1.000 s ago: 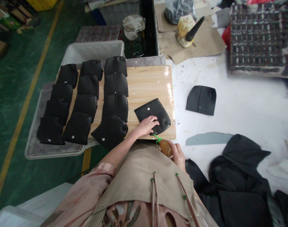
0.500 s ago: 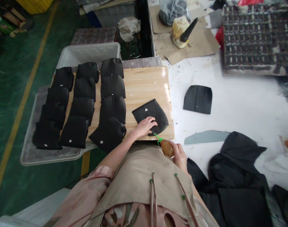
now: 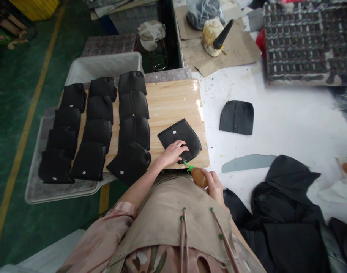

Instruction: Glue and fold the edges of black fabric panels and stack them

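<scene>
My left hand (image 3: 173, 151) lies flat, fingers spread, on a black fabric piece (image 3: 179, 139) at the near right corner of a wooden board (image 3: 170, 102). My right hand (image 3: 215, 185) grips a small glue bottle (image 3: 198, 176) of amber liquid with a green nozzle. The nozzle tip touches the near edge of that black piece. Several more black pieces (image 3: 101, 121) lie in three rows over the left part of the board.
A single black piece (image 3: 237, 117) lies on the white table (image 3: 290, 125) to the right. A heap of black fabric (image 3: 287, 212) sits at the near right. A white bin (image 3: 103, 64), a large glue bottle (image 3: 215, 32) and a dark tray (image 3: 307, 41) stand further back.
The view has drifted slightly, so everything sits a little further left. Both hands keep their places on the black piece and the bottle.
</scene>
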Demonstrator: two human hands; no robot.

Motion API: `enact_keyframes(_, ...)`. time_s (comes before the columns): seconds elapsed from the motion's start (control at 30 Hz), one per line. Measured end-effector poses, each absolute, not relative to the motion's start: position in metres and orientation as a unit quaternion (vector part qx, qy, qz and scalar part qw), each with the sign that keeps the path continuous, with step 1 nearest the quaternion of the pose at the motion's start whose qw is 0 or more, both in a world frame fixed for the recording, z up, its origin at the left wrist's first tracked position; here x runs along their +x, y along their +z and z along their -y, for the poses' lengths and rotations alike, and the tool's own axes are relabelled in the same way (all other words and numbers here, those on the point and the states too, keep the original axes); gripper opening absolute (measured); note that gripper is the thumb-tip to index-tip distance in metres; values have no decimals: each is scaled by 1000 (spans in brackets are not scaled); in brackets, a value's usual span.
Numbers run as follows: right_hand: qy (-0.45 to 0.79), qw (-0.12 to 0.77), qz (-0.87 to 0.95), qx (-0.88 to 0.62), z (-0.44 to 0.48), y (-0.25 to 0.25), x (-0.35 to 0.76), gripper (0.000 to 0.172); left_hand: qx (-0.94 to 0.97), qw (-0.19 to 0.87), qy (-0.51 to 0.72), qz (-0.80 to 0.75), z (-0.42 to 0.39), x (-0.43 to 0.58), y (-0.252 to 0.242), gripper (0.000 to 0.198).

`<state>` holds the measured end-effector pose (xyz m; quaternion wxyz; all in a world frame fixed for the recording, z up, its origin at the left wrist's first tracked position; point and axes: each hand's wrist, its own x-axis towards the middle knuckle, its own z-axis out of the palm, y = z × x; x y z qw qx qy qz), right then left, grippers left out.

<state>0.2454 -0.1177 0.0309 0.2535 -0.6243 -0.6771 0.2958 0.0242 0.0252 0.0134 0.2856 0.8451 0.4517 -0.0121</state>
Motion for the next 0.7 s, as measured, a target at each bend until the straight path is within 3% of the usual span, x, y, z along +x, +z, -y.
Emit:
enact_keyframes(0.27,320,258,675,-613,119,27,237,44,848,281,-3,-450,-24,23,10,52)
enact_keyframes(0.7,258,273,683,-626,114,22,259,45,850,272,-14,-450,-24,26,19,51)
